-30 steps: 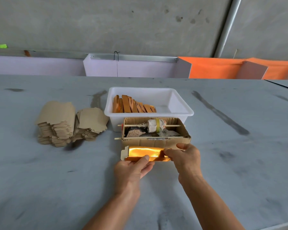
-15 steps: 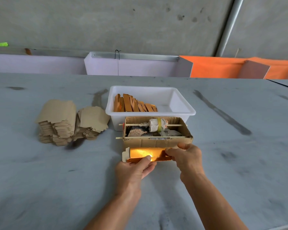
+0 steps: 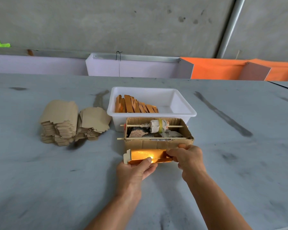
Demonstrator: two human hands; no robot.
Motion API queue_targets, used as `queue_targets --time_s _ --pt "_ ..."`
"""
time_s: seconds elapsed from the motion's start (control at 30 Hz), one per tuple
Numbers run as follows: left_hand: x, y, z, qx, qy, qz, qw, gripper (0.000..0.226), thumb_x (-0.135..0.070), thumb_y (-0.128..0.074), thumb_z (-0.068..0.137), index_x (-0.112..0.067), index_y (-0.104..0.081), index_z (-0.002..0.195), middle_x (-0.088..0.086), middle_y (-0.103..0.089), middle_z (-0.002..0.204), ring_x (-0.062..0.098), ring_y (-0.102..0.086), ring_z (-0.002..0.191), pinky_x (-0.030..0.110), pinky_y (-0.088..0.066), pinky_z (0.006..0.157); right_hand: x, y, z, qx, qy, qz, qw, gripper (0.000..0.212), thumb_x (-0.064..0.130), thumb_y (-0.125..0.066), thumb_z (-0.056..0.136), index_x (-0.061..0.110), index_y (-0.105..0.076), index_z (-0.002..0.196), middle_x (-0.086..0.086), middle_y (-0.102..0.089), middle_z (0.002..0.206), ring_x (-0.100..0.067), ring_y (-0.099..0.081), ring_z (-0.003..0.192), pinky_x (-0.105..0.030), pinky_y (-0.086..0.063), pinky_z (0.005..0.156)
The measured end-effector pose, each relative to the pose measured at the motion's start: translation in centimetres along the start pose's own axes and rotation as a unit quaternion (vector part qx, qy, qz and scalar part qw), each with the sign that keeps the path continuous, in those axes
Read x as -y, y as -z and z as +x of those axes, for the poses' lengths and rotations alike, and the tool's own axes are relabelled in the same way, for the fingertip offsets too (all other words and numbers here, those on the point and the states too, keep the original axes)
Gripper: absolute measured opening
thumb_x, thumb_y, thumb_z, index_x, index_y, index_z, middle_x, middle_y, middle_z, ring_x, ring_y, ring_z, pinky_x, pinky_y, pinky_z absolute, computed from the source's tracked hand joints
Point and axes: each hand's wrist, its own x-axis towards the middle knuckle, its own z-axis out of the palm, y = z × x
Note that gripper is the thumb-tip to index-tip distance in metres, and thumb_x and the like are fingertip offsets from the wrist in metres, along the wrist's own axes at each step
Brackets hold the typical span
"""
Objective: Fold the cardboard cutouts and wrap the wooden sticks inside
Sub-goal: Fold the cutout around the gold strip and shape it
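A gold-faced cardboard cutout [image 3: 146, 155], partly folded into a long channel, lies just in front of a brown cardboard box [image 3: 158, 144]. My left hand [image 3: 136, 170] grips its near edge with the thumb on top. My right hand [image 3: 189, 157] pinches its right end. Two thin wooden sticks [image 3: 150, 138] lie across the box's open top, one wound with a white cloth roll [image 3: 158, 126]. Two stacks of flat tan cutouts [image 3: 73, 123] sit to the left.
A white plastic tub [image 3: 181, 105] behind the box holds several folded gold wraps [image 3: 136, 105] leaning at its left side. The grey table stretches wide all round. Lilac and orange panels [image 3: 214, 68] stand along the far edge under a concrete wall.
Both hands keep their hold on the gold cutout. Its far flap has tipped up closer to the box front. The view has shifted slightly.
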Motion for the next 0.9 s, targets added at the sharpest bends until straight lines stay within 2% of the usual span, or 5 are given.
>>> queue_targets --time_s 0.27,0.4,0.53,0.73,0.9 --pt "0.0 0.1 0.1 -0.004 0.004 0.003 1.0 0.018 0.008 -0.074 0.07 0.009 -0.062 0.083 0.022 -0.071 0.075 0.032 -0.071 0.064 0.025 -0.056 0.052 0.0 -0.2 0.5 -0.011 -0.009 -0.01 1.0 0.018 -0.001 -0.074 0.073 0.008 -0.061 0.065 -0.007 -0.059 0.069 -0.015 -0.051 0.061 -0.023 -0.036 0.046" --pt "0.2 0.0 0.1 0.006 -0.016 0.004 1.0 0.011 0.011 -0.071 0.073 0.007 -0.063 0.079 0.021 -0.069 0.069 0.03 -0.07 0.06 0.025 -0.056 0.052 -1.0 0.2 0.5 -0.032 -0.014 -0.042 0.999 0.014 0.001 -0.072 0.073 0.006 -0.061 0.081 -0.01 -0.061 0.082 -0.021 -0.057 0.074 -0.033 -0.05 0.061" --pt "0.2 0.0 0.2 0.011 -0.019 0.004 1.0 0.009 0.011 -0.07 0.074 0.006 -0.063 0.076 0.022 -0.069 0.069 0.03 -0.07 0.06 0.026 -0.057 0.053 -0.8 1.1 -0.2 -0.018 0.01 -0.021 1.0 0.034 0.006 -0.078 0.072 0.016 -0.052 0.093 -0.009 -0.06 0.089 -0.024 -0.059 0.088 -0.03 -0.045 0.062" --pt "0.2 0.0 0.3 0.014 -0.017 -0.008 1.0 0.013 0.01 -0.071 0.073 0.007 -0.062 0.081 0.019 -0.071 0.071 0.031 -0.071 0.063 0.024 -0.055 0.052 0.2 2.4 -2.9 0.014 0.06 0.004 0.998 0.027 0.006 -0.078 0.073 0.016 -0.055 0.084 -0.005 -0.063 0.073 -0.011 -0.053 0.056 -0.018 -0.037 0.042" --pt "0.4 -0.1 0.1 0.025 -0.025 -0.011 0.999 0.014 0.008 -0.072 0.071 0.004 -0.063 0.081 0.017 -0.072 0.071 0.032 -0.071 0.065 0.028 -0.057 0.056 0.2 2.1 -4.3 0.079 0.045 0.051 0.995 0.024 -0.003 -0.076 0.072 0.009 -0.057 0.076 0.0 -0.06 0.054 0.002 -0.05 0.038 -0.01 -0.036 0.038"
